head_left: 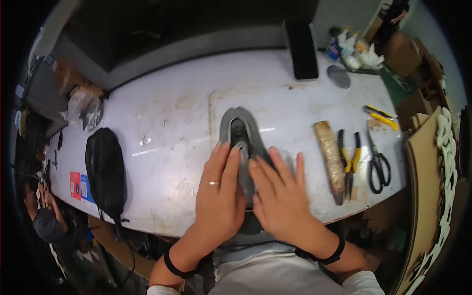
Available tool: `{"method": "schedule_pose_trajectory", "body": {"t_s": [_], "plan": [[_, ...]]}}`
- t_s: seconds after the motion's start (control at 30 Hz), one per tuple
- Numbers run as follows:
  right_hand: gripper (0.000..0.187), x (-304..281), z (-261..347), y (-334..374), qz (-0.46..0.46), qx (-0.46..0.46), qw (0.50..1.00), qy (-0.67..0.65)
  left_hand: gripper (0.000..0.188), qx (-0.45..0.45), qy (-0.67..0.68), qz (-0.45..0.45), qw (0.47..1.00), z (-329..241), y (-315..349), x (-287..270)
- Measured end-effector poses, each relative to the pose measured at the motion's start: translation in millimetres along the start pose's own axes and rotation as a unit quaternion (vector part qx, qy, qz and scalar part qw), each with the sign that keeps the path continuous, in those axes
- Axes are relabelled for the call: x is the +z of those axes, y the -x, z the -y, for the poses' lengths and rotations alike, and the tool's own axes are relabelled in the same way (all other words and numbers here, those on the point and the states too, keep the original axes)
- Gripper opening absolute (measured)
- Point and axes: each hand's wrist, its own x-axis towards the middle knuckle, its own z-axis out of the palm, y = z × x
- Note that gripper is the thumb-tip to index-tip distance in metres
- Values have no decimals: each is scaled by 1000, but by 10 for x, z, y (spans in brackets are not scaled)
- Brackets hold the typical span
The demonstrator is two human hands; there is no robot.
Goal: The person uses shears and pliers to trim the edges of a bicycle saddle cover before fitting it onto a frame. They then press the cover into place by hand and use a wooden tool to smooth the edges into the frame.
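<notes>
A flat dark-grey piece with a rounded far end (pixel 232 118) lies on the table in front of me. It has a long, light-edged opening with black material inside, and looks like a shoe upper. My left hand (pixel 219 196) lies over its left side, fingers stretched forward and fingertips at the edge of the opening. A ring sits on one finger. On the right side rests my right hand (pixel 282 201), fingers spread and flat. The near part of the grey piece is mostly hidden under both hands. Neither hand grips anything that I can see.
On the white table (pixel 167 113), a black pouch (pixel 104 169) lies left. To the right are a brown-wrapped bar (pixel 329 157), yellow-black pliers (pixel 349 162), black-handled scissors (pixel 377 169) and a yellow cutter (pixel 382 118). A phone (pixel 301 51) stands at the back; cardboard sheets (pixel 424 182) lean at the right.
</notes>
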Motion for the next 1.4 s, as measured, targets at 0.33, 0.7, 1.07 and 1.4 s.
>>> {"method": "schedule_pose_trajectory", "body": {"t_s": [0.33,0.7,1.07,1.4], "plan": [[86,-246,56,340,-211,187,732,-620,62,-277,548,-121,780,-159,433,-176],[54,-449,157,196,-165,274,510,-799,62,-269,488,78,827,37,570,-400],[66,-449,-284,-2,125,215,720,-647,77,-324,616,252,672,-96,-161,-306],[25,-251,-552,-278,46,274,703,-655,55,-351,579,263,687,-7,-302,-208]]}}
